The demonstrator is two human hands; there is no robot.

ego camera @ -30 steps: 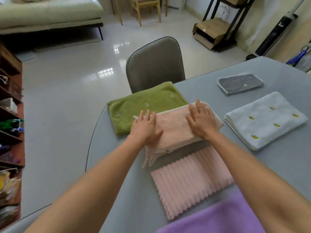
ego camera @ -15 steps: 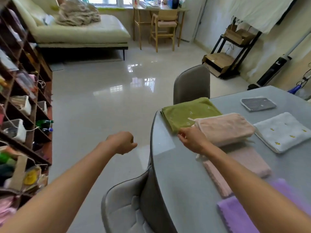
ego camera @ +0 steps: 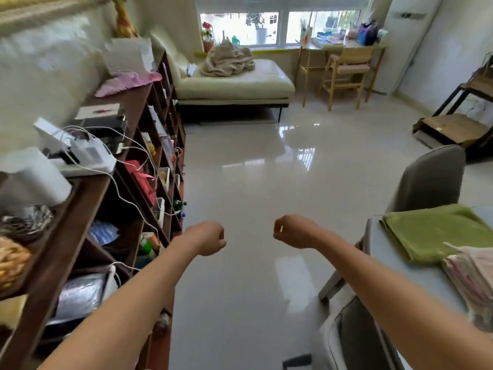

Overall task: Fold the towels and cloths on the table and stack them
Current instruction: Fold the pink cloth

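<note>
Two forearms are in view, both bare from the lower frame edge to the wrist; no sleeve, cuff or glove covers either. The left hand (ego camera: 207, 237) carries no ring, watch or band on the surfaces that show. The right hand (ego camera: 292, 231) is likewise unadorned at the wrist and knuckles. Nails are not clear enough to assess. No clothing on the upper arms enters the frame.

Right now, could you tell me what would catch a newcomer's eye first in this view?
Two fists, the left hand and right hand, held out empty over the glossy floor. At the right edge, a folded green towel lies on the table, a pink towel overlapping it. A cluttered shelf fills the left.
</note>
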